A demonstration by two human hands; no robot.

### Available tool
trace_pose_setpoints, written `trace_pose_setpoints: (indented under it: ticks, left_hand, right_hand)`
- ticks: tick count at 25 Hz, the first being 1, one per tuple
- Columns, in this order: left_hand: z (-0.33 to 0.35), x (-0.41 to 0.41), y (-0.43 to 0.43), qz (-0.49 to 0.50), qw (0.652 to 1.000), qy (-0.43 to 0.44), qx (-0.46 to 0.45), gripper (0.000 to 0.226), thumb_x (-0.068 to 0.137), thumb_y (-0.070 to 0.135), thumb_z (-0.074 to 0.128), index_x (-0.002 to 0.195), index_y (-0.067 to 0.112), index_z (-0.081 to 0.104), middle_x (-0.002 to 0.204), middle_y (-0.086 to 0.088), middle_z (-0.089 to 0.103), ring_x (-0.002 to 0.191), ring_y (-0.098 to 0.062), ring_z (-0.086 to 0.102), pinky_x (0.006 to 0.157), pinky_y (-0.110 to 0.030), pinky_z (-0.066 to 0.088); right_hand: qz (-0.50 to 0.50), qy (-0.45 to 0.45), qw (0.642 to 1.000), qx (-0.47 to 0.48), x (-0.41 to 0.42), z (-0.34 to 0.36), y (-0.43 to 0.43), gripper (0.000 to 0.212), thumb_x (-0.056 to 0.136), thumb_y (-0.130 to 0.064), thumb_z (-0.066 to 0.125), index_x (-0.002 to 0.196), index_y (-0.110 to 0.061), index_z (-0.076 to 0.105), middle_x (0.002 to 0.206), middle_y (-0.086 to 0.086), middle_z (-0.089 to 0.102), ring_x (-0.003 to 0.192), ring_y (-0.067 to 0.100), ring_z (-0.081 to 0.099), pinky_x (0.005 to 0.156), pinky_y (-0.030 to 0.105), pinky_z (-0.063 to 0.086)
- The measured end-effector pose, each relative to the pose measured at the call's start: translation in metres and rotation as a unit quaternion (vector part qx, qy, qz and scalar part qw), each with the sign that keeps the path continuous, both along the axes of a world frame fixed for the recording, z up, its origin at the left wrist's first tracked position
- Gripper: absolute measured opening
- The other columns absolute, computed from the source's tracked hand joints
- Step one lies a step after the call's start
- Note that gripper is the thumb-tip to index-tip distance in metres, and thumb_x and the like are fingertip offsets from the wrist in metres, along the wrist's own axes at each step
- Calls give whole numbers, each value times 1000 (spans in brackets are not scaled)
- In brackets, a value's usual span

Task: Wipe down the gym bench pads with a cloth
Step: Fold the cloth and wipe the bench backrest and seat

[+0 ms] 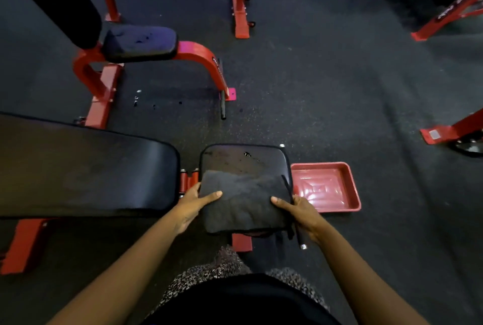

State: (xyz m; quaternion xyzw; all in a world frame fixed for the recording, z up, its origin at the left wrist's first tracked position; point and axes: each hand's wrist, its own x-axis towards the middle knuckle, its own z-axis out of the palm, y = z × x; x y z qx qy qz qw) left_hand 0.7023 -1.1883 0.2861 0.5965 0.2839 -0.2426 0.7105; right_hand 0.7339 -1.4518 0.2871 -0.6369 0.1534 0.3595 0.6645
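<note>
Cloth (243, 204) on seat pad (243, 158), gripped by left hand (192, 205), right hand (302, 212).

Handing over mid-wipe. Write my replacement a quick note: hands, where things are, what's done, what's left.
Left hand and right hand each grip an edge of the dark grey folded cloth, thumbs on top.
Cloth lies on the near half of the small black square seat pad; the far half shows wet specks, so unfinished.
Long black back pad, to the left: cannot tell if wiped.
Red plastic tray sits right of the seat pad.
Left: finish the seat, then check the back pad.
</note>
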Motion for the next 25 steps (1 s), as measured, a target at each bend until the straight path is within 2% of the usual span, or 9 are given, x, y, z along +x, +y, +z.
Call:
trace_pose_setpoints:
  ticks: [3, 5, 8, 10, 14, 18, 21, 23, 25]
  left_hand:
    - [-1, -16, -7, -13, 974, 15, 227, 70, 81, 36, 67, 139, 18, 33, 133, -7, 51, 122, -21, 47, 99, -34, 39]
    - [8, -17, -25, -9, 960, -52, 274, 77, 78, 43, 67, 142, 23, 30, 140, -1, 42, 130, -19, 40, 105, -35, 35]
    - [25, -3, -75, -38, 965, -121, 231, 92, 66, 55, 73, 142, 32, 28, 142, 8, 36, 131, -8, 33, 107, -28, 31]
    - [35, 3, -116, -7, 971, -113, 209, 90, 69, 39, 78, 142, 26, 29, 130, 12, 40, 122, -5, 39, 103, -25, 35]
    - [37, 5, -175, 250, 948, -79, 181, 43, 76, 22, 75, 113, 21, 55, 113, -1, 63, 94, -8, 59, 81, -19, 52]
    - [29, -7, -199, 423, 897, 8, 128, 27, 79, 32, 71, 103, 23, 64, 110, -9, 69, 98, -21, 65, 89, -36, 53]
    - [27, -18, -210, 527, 849, 15, 45, 42, 80, 44, 65, 116, 22, 61, 113, -7, 67, 100, -21, 63, 87, -40, 53]
    - [31, -20, -219, 548, 836, -9, -33, 49, 85, 56, 50, 120, 22, 59, 114, -2, 63, 102, -15, 60, 80, -33, 51]
    - [27, -22, -227, 554, 827, -17, -90, 64, 84, 69, 35, 124, 23, 55, 120, 0, 59, 110, -13, 55, 91, -33, 46]
  right_hand:
    - [21, -35, 999, -28, 36, 15, 11, 28, 79, -24, 71, 97, -4, 70, 91, 8, 74, 90, 21, 69, 77, 25, 56]
    - [115, -46, 992, -25, 61, 28, 13, 24, 81, -24, 69, 93, -3, 70, 82, 5, 74, 78, 16, 70, 67, 21, 55]
    - [315, -61, 944, -77, 98, 50, 12, 26, 80, -33, 70, 86, -8, 71, 78, 3, 74, 70, 14, 69, 62, 20, 54]
    - [422, -56, 901, -82, 121, 69, 15, 27, 82, -36, 66, 83, -9, 69, 75, 2, 73, 69, 13, 69, 64, 23, 55]
    - [512, -96, 849, -88, 136, 85, 37, 32, 88, -39, 59, 86, -8, 66, 87, -2, 71, 81, 12, 65, 75, 23, 50]
    - [455, -425, 752, -216, 110, 60, 38, 31, 88, -39, 58, 104, -14, 67, 110, 7, 63, 106, 23, 57, 91, 38, 46]
    - [443, -439, 775, -104, 64, 49, 8, 34, 88, -34, 58, 121, -26, 58, 127, 1, 54, 121, 19, 48, 102, 35, 40]
    - [486, -345, 795, -114, 35, 40, -5, 54, 88, -47, 54, 138, -34, 37, 148, 0, 30, 136, 19, 28, 109, 38, 29]
    - [503, -305, 794, -154, 26, 29, -5, 75, 82, -59, 54, 144, -39, 17, 154, 0, 15, 140, 23, 19, 111, 44, 26]
